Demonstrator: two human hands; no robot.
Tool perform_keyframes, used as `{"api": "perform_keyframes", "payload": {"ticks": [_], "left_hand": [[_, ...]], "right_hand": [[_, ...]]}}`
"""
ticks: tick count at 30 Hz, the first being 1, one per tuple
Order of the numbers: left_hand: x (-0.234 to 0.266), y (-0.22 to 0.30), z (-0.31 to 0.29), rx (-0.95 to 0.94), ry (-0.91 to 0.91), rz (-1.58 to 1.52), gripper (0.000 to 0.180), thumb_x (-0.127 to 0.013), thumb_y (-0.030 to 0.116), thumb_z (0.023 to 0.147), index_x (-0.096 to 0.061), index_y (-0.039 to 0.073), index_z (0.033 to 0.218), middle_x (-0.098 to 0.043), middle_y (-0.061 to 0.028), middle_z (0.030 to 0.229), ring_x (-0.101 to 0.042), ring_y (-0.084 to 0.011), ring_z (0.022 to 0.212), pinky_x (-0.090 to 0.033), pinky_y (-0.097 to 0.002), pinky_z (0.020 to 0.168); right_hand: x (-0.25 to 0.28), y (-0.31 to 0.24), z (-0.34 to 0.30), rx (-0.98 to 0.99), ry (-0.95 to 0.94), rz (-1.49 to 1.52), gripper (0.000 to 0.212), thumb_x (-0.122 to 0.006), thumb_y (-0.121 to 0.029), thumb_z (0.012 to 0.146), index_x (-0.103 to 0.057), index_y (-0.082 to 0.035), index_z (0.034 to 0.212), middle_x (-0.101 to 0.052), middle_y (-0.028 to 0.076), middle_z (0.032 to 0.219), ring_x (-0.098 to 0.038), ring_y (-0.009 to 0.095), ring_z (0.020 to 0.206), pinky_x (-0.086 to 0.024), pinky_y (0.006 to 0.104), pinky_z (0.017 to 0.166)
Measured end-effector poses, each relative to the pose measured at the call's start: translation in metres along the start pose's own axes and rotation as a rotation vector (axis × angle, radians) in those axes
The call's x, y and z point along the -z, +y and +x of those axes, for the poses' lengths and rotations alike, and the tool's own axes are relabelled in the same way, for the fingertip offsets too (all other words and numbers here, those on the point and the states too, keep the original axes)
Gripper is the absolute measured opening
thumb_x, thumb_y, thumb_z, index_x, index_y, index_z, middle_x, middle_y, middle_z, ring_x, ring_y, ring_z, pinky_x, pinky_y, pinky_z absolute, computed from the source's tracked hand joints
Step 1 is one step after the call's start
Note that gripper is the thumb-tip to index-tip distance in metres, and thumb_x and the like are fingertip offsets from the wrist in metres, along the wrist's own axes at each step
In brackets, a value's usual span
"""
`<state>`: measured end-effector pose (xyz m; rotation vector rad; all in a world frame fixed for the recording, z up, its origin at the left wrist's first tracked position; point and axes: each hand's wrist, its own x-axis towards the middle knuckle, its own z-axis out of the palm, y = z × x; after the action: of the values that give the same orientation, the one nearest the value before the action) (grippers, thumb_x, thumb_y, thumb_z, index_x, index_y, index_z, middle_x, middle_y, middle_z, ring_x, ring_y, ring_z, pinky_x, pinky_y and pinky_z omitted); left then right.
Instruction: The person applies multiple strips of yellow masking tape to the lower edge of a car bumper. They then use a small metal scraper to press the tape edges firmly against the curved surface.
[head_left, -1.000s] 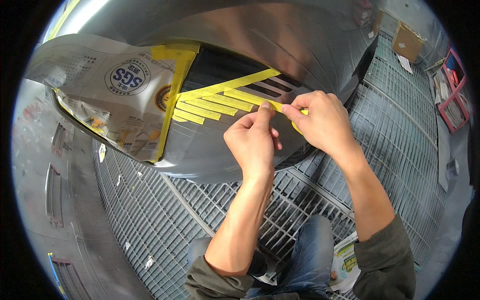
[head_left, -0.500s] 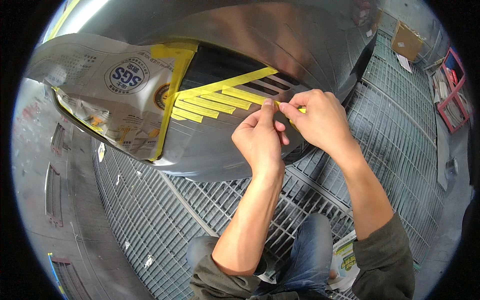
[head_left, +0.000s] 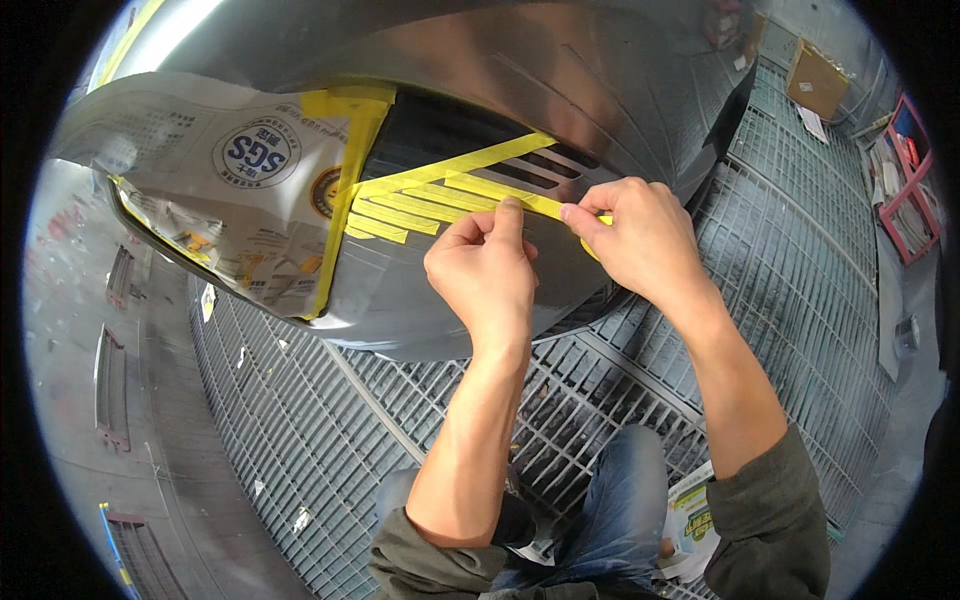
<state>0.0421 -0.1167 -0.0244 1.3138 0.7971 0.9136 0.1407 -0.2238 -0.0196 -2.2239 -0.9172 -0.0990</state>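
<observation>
A grey car bumper (head_left: 430,310) curves in front of me, with several strips of yellow masking tape (head_left: 440,195) laid side by side over its slots. One long strip crosses above them at a slant. My left hand (head_left: 483,275) has its fingers curled in, and its raised thumb rests on the strip nearest the right. In my right hand (head_left: 640,235) is a roll of yellow masking tape (head_left: 591,249), mostly hidden by the fingers. From this hand the strip runs taut to the bumper. Above it, dark slots (head_left: 525,174) show uncovered.
Printed paper (head_left: 220,170) is taped over the bumper's left part. Below lies a metal floor grating (head_left: 330,440), with a printed packet (head_left: 690,530) by my right knee. A cardboard box (head_left: 817,78) and a pink-framed rack (head_left: 908,185) stand at the far right.
My left hand has slid left along the strip, away from my right hand. The right hand with the tape roll stays in nearly the same place.
</observation>
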Motion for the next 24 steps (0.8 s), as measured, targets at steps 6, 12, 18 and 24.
{"api": "perform_keyframes", "payload": {"ticks": [6,12,18,24], "left_hand": [[0.010,0.005,0.014,-0.138,0.062,0.130,0.029,-0.076,0.012,0.093,-0.071,-0.005,0.070,-0.065,-0.0051,0.057,-0.063,-0.0098,0.053,-0.048,-0.0282,0.054],[0.026,0.023,0.029,-0.138,0.076,0.121,0.026,-0.076,0.013,0.095,-0.071,-0.002,0.075,-0.065,-0.0045,0.061,-0.053,-0.0085,0.047,-0.039,-0.0274,0.046],[0.025,0.029,0.020,-0.069,0.075,0.024,0.028,-0.075,0.015,0.099,-0.068,0.000,0.076,-0.062,-0.0041,0.060,-0.049,-0.0090,0.044,-0.035,-0.0273,0.042],[0.027,0.024,0.023,-0.112,0.062,-0.006,0.028,-0.075,0.015,0.099,-0.068,0.000,0.077,-0.062,-0.0038,0.060,-0.049,-0.0090,0.044,-0.034,-0.0264,0.041]], "right_hand": [[0.001,-0.003,-0.001,-0.021,-0.018,0.012,0.026,-0.074,-0.032,0.096,-0.084,-0.009,0.091,-0.074,0.018,0.073,-0.075,0.040,0.074,-0.060,0.0494,0.072],[0.003,-0.003,0.000,-0.039,-0.042,0.007,0.026,-0.073,-0.032,0.097,-0.085,-0.009,0.092,-0.075,0.017,0.073,-0.076,0.038,0.074,-0.060,0.0485,0.073],[0.006,-0.006,-0.001,-0.062,-0.083,0.010,0.026,-0.073,-0.033,0.098,-0.085,-0.009,0.094,-0.075,0.016,0.075,-0.076,0.039,0.075,-0.061,0.0486,0.075],[0.006,-0.005,-0.002,-0.072,-0.095,0.014,0.027,-0.073,-0.033,0.098,-0.085,-0.009,0.094,-0.076,0.017,0.077,-0.076,0.039,0.078,-0.061,0.0488,0.076]]}}
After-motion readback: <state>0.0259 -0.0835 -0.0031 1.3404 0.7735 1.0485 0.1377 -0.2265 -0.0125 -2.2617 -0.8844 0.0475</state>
